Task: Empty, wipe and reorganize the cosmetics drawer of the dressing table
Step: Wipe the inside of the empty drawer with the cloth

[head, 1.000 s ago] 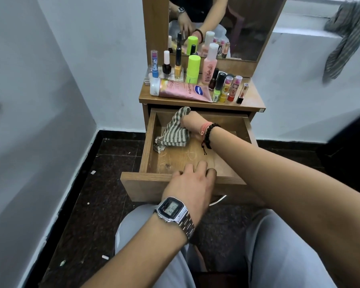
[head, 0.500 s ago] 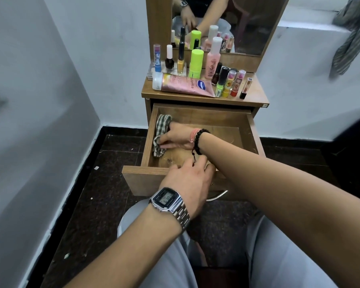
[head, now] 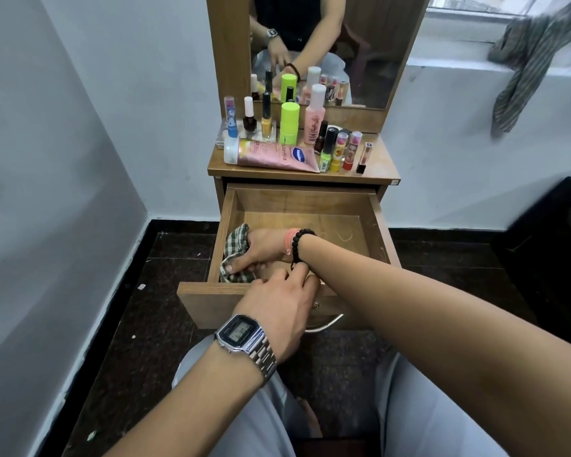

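Wiping step: right hand (head: pixel 261 250) clamped on cloth (head: pixel 236 255), pressed into drawer (head: pixel 310 206) front-left corner. Left hand (head: pixel 279 306) curled over front edge, steadying. Cosmetics (head: pixel 289 123) parked on top. Next, probably: sweep remaining floor, then restock

Right hand (head: pixel 261 250) reaching forward and leftward, fingers curled in a grip; left hand (head: pixel 279 306) palm down, fingers bent

The cloth (head: pixel 236 255) lies in the drawer's (head: pixel 381 235) front-left corner, seemingly against its wall.
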